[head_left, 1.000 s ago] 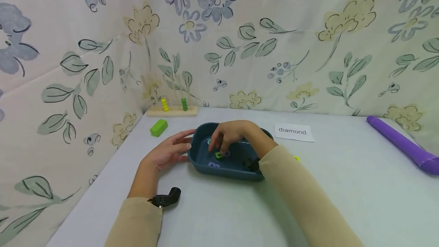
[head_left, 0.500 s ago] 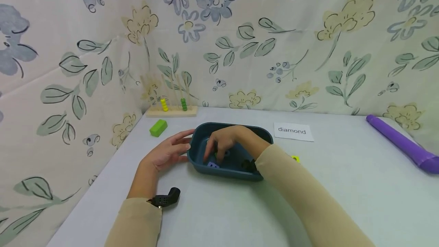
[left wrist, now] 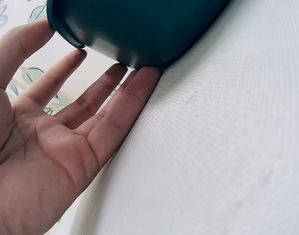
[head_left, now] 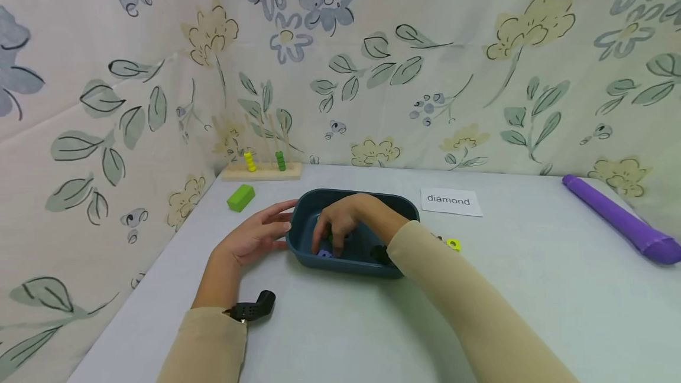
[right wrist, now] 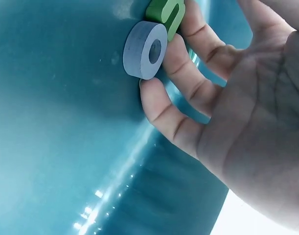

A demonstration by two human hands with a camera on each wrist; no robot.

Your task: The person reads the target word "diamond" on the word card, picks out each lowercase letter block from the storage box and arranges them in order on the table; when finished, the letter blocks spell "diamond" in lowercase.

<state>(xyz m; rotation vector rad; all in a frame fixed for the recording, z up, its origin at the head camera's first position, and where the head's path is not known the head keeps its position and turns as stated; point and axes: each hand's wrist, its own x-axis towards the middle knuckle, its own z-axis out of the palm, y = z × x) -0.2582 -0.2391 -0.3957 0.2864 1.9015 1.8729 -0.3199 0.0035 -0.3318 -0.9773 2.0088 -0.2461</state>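
Observation:
My left hand [head_left: 258, 232] rests its fingertips against the left end of a dark teal tray [head_left: 362, 266], fingers extended; the left wrist view shows them at the tray wall [left wrist: 139, 29]. My right hand [head_left: 341, 220] reaches down inside the tray, index finger and thumb spread around a purple piece with holes [head_left: 324, 253]. In the right wrist view, fingertips of the right hand [right wrist: 237, 107] lie right at a greyish-lilac ring [right wrist: 137, 49] and a green looped piece [right wrist: 161, 11]. The index fingertip and thumb tip are hidden there.
A card reading "diamond" [head_left: 451, 202] lies behind the tray's right side. Yellow piece [head_left: 453, 244] sits beside the right sleeve. Green block [head_left: 241, 198] and a wooden peg stand with beads [head_left: 260, 175] are at back left; a purple roll [head_left: 619, 217] lies at right.
My right hand has moved toward the near left of the tray, over the purple piece. My left hand keeps its place at the tray's end. The head view has shifted slightly.

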